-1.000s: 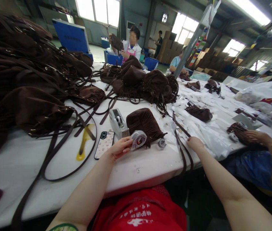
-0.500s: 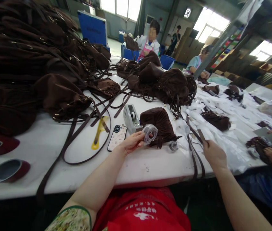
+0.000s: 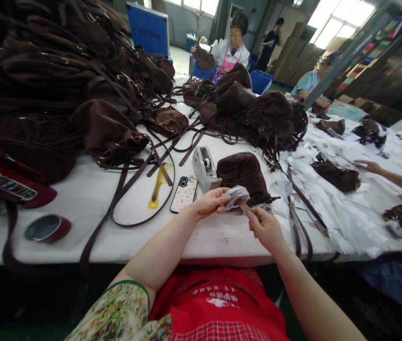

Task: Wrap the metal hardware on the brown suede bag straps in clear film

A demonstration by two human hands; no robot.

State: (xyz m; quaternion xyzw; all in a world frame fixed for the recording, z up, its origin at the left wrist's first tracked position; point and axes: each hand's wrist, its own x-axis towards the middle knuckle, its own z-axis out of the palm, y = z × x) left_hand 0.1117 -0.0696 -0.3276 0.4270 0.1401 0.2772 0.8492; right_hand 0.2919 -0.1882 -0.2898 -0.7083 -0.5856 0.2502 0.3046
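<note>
My left hand (image 3: 211,202) pinches a plastic-wrapped coil (image 3: 237,194) by its left side, over the front of the table. My right hand (image 3: 267,228) grips a short flat brown strip (image 3: 244,207), its far end at the coil's lower edge; I cannot tell whether it goes inside. Just behind both hands lies a dark brown pouch (image 3: 241,171) with gathered sides, partly covered by the coil. A grey tape dispenser (image 3: 204,166) stands left of the pouch. Beside it are a phone in a patterned case (image 3: 184,195) and a yellow comb (image 3: 157,188).
Brown fringed bags (image 3: 44,80) are heaped high on the left, with more bags (image 3: 243,109) at the back. A red-brown bowl (image 3: 47,228) sits front left. White wrapping sheets (image 3: 343,213) cover the right side, where a co-worker's hand (image 3: 370,166) reaches in. Long straps trail over the table edge.
My right hand has come left with the brown strip, up to the coil. The coil has tilted in my left hand. A co-worker's hand at the right has moved farther back.
</note>
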